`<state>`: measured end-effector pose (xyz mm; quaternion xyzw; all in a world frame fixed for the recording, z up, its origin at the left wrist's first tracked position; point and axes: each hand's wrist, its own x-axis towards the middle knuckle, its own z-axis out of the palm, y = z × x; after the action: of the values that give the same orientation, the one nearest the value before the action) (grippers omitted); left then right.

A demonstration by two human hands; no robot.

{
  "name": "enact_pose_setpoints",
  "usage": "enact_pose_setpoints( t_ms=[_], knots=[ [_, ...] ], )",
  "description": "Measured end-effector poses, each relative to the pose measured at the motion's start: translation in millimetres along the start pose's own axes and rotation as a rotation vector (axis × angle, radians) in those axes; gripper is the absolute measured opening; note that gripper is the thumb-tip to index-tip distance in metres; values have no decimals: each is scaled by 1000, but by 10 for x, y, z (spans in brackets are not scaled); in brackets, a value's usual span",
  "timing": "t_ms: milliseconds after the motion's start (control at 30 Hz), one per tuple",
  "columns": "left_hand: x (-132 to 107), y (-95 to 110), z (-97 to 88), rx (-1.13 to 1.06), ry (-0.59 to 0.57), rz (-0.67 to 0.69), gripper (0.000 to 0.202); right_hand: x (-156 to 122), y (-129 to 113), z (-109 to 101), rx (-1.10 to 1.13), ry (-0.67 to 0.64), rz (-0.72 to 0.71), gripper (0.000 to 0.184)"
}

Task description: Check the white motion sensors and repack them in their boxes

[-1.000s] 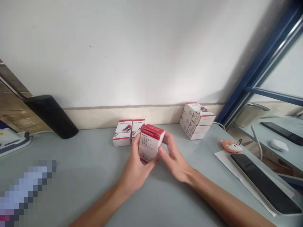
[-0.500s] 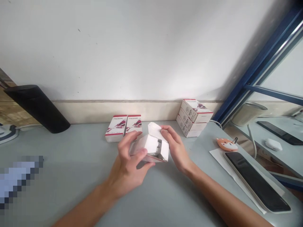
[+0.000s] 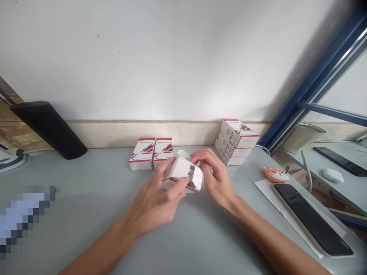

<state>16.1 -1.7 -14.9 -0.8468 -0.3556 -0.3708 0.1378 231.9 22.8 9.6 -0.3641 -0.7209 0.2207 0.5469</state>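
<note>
A small white cardboard box point(image 3: 181, 168) is held above the desk, its end facing right and its flaps standing out. My left hand point(image 3: 159, 198) is closed round the box from the left, fingers along its top and side. At the open end, my right hand point(image 3: 213, 173) has bent fingers at the upper flap point(image 3: 183, 154), with thumb and index close together. The fingertips partly hide the flap, so I cannot tell how firmly they pinch it. Inside the box something pale shows, too dark to make out.
Behind stand two white-and-red boxes point(image 3: 142, 154) side by side, and a stack of similar boxes point(image 3: 236, 143) to the right. A black cylindrical object point(image 3: 48, 130) leans at the left. At right lie a phone point(image 3: 312, 219), a sheet of paper point(image 3: 269, 194) and an orange animal-faced case point(image 3: 275, 174).
The box has tilted in my left hand, showing more of its printed side. My right fingers have curled from lying along the flap to bending over its top edge.
</note>
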Motion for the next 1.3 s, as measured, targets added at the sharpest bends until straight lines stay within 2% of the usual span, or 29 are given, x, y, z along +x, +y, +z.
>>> enact_pose_setpoints(
  t_ms=[67,167,367,533,600,700,800,900,1000,1100,1200,1300],
  knots=[
    [7,14,9,-26,11,-45,61,-12,-7,-19,-36,-23,5,31],
    [20,31,9,-72,37,-70,73,-37,-42,-48,-72,-89,42,29],
    [45,-18,-6,18,0,-13,70,-19,-60,-57,99,-174,185,36],
    [57,-65,-2,-22,54,-73,68,22,18,-95,206,-174,220,40],
    [53,-95,3,-24,38,-90,66,20,42,-89,136,-132,165,45],
    [32,-152,17,-6,15,-97,65,-4,54,-49,-82,-66,-9,51],
    [14,-188,28,20,9,-92,69,-34,45,-17,-280,-68,-146,39],
    [23,-179,12,54,5,-74,73,-44,41,-29,-323,-22,-167,26],
    [59,-145,-30,90,3,-73,75,-18,94,-84,-277,102,-70,16],
    [87,-119,-63,120,-1,-64,77,27,212,-147,-311,161,149,14],
    [89,-106,-67,127,0,-37,74,67,335,-176,-439,14,392,19],
    [81,-96,-62,123,-11,-31,71,78,437,-163,-512,-102,520,26]
  ],
)
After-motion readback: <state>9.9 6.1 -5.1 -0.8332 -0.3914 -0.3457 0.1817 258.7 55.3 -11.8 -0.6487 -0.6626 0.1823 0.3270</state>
